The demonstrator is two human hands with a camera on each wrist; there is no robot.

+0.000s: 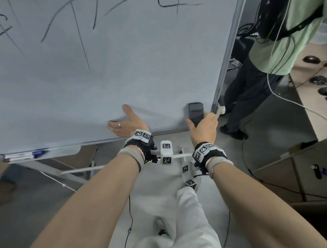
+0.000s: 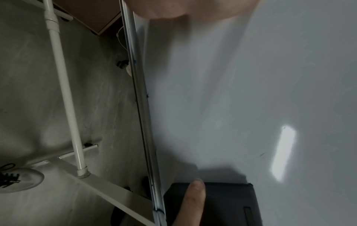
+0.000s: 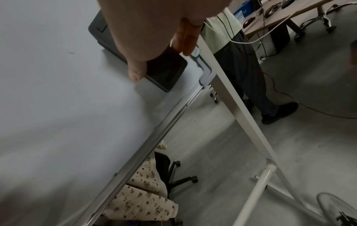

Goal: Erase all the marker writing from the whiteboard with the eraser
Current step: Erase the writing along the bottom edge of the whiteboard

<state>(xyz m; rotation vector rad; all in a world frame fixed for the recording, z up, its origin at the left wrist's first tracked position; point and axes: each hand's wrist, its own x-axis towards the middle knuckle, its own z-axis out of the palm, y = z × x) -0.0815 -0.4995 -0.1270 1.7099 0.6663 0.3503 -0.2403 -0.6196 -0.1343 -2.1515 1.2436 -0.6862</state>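
Note:
The whiteboard (image 1: 123, 76) fills the head view, and black marker strokes (image 1: 77, 28) cross its top and left parts. A dark rectangular eraser (image 1: 195, 111) lies flat against the board's lower right corner. My right hand (image 1: 200, 122) grips it, thumb on its left edge and fingers on its right. In the right wrist view the thumb (image 3: 136, 71) lies beside the eraser (image 3: 166, 70). My left hand (image 1: 124, 120) rests open and flat on the board's lower edge, left of the eraser. The left wrist view shows the eraser (image 2: 228, 203) with a thumb on it.
A tray under the board's lower left holds a blue-capped marker (image 1: 37, 153). Another person in a green shirt (image 1: 276, 44) stands just past the board's right edge. A desk with several computer mice (image 1: 325, 90) and cables lies to the right. White stand legs (image 3: 257, 194) reach across the floor.

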